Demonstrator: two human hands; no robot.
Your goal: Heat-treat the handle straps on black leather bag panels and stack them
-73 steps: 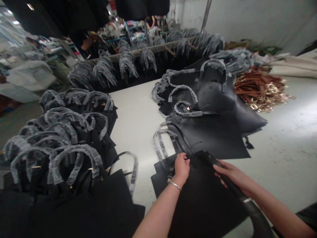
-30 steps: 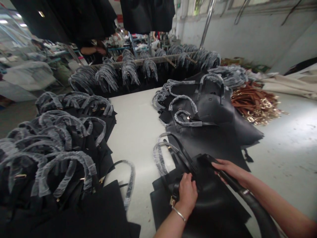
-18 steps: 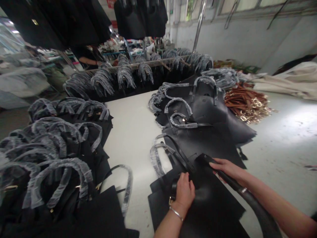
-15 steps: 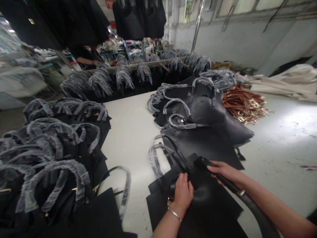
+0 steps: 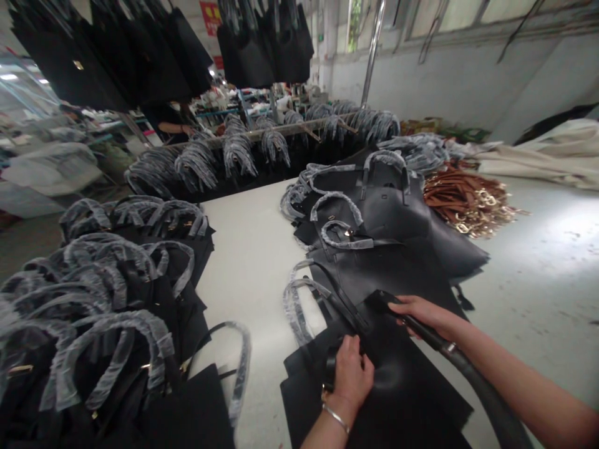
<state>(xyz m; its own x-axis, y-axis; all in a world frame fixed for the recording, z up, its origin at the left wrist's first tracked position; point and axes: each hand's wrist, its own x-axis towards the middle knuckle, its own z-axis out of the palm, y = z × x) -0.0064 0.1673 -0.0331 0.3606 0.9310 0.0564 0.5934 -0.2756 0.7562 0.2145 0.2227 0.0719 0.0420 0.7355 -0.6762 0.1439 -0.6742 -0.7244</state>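
Observation:
A black handbag (image 5: 397, 386) lies flat on the white table in front of me, its plastic-wrapped handles (image 5: 296, 305) pointing away. My left hand (image 5: 352, 373) rests on it with curled fingers, gripping the bag's material near its upper part. Beside that hand is a black loop (image 5: 330, 368) with a small gold fitting. In my right hand (image 5: 423, 315) is a long black hand-held tool (image 5: 433, 340), its tip over the bag's upper edge. A silver band circles the tool, and its thick black rear part runs down along my forearm. What the tool is, I cannot tell.
More black bags (image 5: 388, 218) lie beyond on the white table (image 5: 248, 249). Brown straps with gold clasps (image 5: 463, 199) are heaped at right. Several wrapped-handle bags (image 5: 103, 280) are piled at left. Bags (image 5: 262, 50) hang from a rack; a person's arm (image 5: 173, 128) shows behind.
The view has tilted slightly, so everything sits a little lower and to the right. Both hands keep nearly the same places on the bag, the right still holding the tool.

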